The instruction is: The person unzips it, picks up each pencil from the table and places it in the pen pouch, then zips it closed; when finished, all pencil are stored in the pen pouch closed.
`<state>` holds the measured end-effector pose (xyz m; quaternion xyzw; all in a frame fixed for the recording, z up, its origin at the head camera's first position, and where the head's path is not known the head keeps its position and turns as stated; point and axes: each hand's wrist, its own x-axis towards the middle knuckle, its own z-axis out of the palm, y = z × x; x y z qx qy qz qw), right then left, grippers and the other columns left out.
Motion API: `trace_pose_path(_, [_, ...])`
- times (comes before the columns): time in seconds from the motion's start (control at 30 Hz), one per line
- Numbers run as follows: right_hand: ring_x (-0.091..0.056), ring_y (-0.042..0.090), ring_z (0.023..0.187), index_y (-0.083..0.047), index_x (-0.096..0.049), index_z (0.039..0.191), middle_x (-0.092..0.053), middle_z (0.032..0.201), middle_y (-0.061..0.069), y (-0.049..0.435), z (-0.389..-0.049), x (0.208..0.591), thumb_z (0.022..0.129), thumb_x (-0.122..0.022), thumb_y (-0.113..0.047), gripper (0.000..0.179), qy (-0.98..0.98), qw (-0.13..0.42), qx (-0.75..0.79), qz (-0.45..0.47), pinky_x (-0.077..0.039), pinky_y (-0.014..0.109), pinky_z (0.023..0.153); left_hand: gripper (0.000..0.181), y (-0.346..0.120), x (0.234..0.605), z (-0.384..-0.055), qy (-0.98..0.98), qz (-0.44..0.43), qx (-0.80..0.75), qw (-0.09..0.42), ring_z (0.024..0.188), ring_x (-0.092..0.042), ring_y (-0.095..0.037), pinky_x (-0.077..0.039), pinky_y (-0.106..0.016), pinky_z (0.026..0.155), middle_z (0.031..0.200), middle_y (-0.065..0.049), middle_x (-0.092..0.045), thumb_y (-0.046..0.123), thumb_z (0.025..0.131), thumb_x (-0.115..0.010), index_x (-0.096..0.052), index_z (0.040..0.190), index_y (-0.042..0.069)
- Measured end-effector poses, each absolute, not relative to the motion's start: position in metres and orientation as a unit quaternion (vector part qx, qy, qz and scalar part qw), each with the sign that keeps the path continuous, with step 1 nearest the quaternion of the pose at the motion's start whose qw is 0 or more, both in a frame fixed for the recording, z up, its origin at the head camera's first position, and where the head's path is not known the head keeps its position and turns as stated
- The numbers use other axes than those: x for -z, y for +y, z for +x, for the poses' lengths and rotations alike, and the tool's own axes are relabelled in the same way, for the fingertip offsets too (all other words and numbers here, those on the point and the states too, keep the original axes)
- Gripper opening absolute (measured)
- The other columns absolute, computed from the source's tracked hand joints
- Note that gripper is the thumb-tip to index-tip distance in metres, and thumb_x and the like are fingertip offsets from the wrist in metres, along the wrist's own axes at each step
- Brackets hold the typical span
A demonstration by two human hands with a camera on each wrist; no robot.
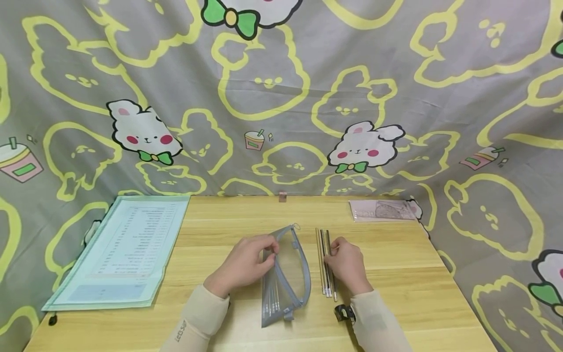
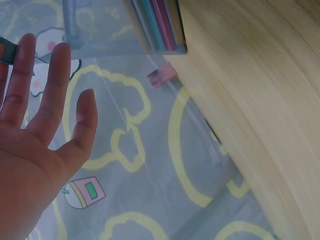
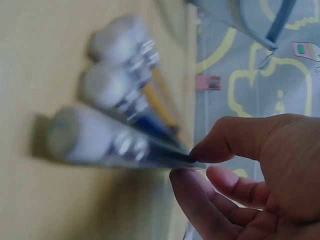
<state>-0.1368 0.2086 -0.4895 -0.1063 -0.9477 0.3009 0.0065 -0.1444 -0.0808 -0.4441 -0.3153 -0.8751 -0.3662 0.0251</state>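
A grey-blue see-through zip pouch (image 1: 288, 283) stands on the table with its zipped mouth spread apart. Several pencils (image 2: 159, 22) show through its mesh, one teal and one dark pink among them. My left hand (image 1: 249, 263) pinches the left edge of the mouth between thumb and fingers. Right of the pouch, several slim pencils (image 1: 324, 264) lie side by side. My right hand (image 1: 347, 261) pinches the rightmost, a dark pencil (image 1: 332, 278). In the right wrist view, this dark pencil (image 3: 115, 145) has a white eraser end and a shiny metal band; its neighbours are blurred.
At the left lies a light-green folder (image 1: 98, 297) with a printed sheet. A pinkish flat pack (image 1: 365, 212) with a protractor shape rests at the back right. By the back edge sits a small pink block (image 1: 283, 197). A patterned curtain (image 1: 268, 132) hangs behind the table.
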Motion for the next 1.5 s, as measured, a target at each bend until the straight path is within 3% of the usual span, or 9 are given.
trace_pose_path(0.23, [-0.067,0.018,0.077,-0.004,-0.071,0.106,-0.074,0.089,0.004,0.203,-0.134,0.473,0.081,-0.081,-0.011,0.027,-0.927,0.003,-0.361,-0.103,-0.056,0.035,0.071,0.017,-0.080,0.444,-0.145,-0.875,-0.319,0.363,0.029,0.099,-0.070,-0.007,-0.057,-0.039,0.092,0.102,0.012,-0.074,0.009,0.092,-0.070,-0.067,0.098,0.025])
trace_pose_path(0.43, [-0.066,0.014,0.072,-0.005,-0.071,0.105,-0.074,0.085,0.002,0.191,-0.127,0.452,0.078,-0.073,-0.006,0.027,-0.902,-0.016,-0.424,-0.084,-0.054,0.030,0.067,0.018,-0.080,0.443,-0.145,-0.873,-0.319,0.368,0.026,0.099,-0.073,-0.015,-0.056,-0.040,0.090,0.101,0.010,-0.074,0.008,0.092,-0.070,-0.067,0.098,0.024])
trace_pose_path(0.7, [-0.067,0.016,0.072,0.000,-0.069,0.106,-0.071,0.089,0.008,0.173,-0.119,0.435,0.079,-0.071,0.003,0.027,-0.854,-0.035,-0.514,-0.070,-0.061,0.031,0.067,0.017,-0.079,0.442,-0.145,-0.875,-0.317,0.364,0.025,0.100,-0.072,-0.012,-0.056,-0.041,0.092,0.103,0.012,-0.074,0.009,0.093,-0.070,-0.068,0.099,0.025])
trace_pose_path(1.0, [-0.067,0.015,0.073,-0.001,-0.069,0.102,-0.070,0.089,0.008,0.151,-0.116,0.437,0.081,-0.073,0.005,0.022,-0.836,-0.057,-0.544,-0.043,-0.062,0.031,0.066,0.014,-0.079,0.445,-0.144,-0.873,-0.320,0.366,0.029,0.100,-0.072,-0.011,-0.058,-0.037,0.088,0.101,0.011,-0.074,0.008,0.092,-0.071,-0.070,0.100,0.020])
trace_pose_path(1.5, [-0.067,0.013,0.066,-0.003,-0.069,0.099,-0.071,0.083,0.005,0.137,-0.127,0.439,0.080,-0.071,0.002,0.019,-0.857,-0.056,-0.512,0.000,-0.058,0.028,0.062,0.017,-0.078,0.445,-0.144,-0.866,-0.329,0.375,0.031,0.098,-0.072,-0.014,-0.059,-0.038,0.087,0.100,0.009,-0.073,0.007,0.091,-0.071,-0.069,0.099,0.022])
